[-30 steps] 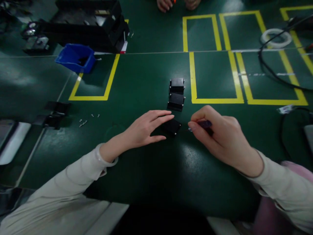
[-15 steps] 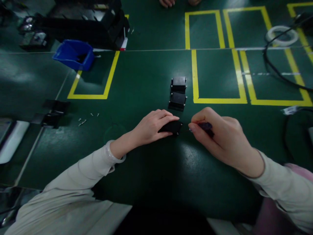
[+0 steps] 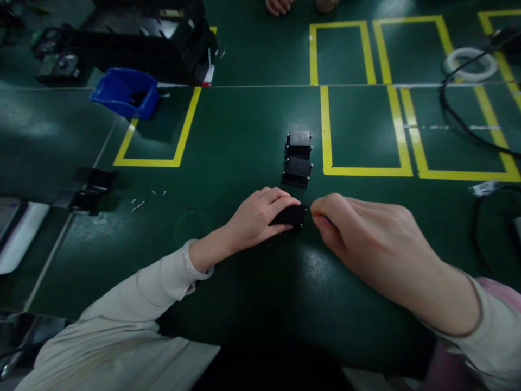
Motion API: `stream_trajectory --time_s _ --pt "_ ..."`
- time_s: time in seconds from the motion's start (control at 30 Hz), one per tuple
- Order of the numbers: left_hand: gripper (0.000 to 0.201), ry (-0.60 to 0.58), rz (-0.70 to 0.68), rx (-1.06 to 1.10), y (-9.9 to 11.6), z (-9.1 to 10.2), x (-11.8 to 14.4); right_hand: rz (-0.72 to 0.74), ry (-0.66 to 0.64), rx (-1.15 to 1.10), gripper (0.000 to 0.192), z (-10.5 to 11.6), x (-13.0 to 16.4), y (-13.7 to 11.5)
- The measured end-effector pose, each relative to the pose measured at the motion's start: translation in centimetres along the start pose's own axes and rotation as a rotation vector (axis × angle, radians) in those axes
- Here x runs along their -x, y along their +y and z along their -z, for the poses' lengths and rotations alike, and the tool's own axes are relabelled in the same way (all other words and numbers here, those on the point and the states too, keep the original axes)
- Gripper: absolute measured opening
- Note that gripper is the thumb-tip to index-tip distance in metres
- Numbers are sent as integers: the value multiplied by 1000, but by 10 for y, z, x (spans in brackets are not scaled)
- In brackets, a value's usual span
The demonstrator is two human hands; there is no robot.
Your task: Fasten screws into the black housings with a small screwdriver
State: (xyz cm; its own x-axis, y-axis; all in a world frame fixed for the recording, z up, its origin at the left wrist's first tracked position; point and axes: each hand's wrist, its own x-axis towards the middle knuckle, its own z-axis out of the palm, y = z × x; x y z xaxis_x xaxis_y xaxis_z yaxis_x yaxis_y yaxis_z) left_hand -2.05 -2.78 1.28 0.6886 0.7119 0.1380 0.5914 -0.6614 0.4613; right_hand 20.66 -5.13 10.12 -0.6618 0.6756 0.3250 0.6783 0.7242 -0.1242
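My left hand [image 3: 260, 220] is closed around a small black block [image 3: 293, 215], pressing it to the green table with thumb and fingers. Bright screw heads show on the block's uncovered right end. Just right of that end, my right hand [image 3: 366, 241] is closed in a pinch, its fingertips a little apart from the block. A small dark purple object was visible in this grip a moment ago; the hand now hides nearly all of it. Beyond my left hand stand two similar black blocks, a far one [image 3: 300, 140] and a nearer one [image 3: 297, 169], with screws at their corners.
Several loose screws [image 3: 138, 206] lie left of my left hand. A blue bin [image 3: 124, 93] stands back left by a large black case [image 3: 175, 54]. Black parts [image 3: 91, 190] lie left; a white ring [image 3: 471, 64] and black cable [image 3: 468, 120] lie right. Another person's hand [image 3: 279, 5] rests at the far edge.
My right hand has turned over and moved nearer the block's screw end, covering the dark object in its grip. My left hand and the block have shifted slightly in view.
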Motion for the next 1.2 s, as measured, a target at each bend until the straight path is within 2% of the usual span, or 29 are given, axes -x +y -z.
stream_trajectory --time_s 0.1,0.23,0.4,0.6,0.77,0.97,1.2 --pt "42 2 8 17 -1 0 1 10 -11 20 11 3 1 -1" --pt "42 1 5 36 -3 -2 1 48 24 18 25 4 3 3" --pt "43 13 -8 22 -6 -4 1 37 -30 -96 12 3 5 9" --pt "41 10 -43 88 -11 -5 -2 68 49 -41 24 1 5 10" --pt "42 -14 -40 135 -16 -5 -4 59 26 -86 11 -1 5 9" --pt "37 -41 -21 184 -16 -3 -6 124 107 -45 23 -4 7 -1" --pt "40 -43 -38 182 -17 -2 -6 106 116 -48 19 -7 9 -3"
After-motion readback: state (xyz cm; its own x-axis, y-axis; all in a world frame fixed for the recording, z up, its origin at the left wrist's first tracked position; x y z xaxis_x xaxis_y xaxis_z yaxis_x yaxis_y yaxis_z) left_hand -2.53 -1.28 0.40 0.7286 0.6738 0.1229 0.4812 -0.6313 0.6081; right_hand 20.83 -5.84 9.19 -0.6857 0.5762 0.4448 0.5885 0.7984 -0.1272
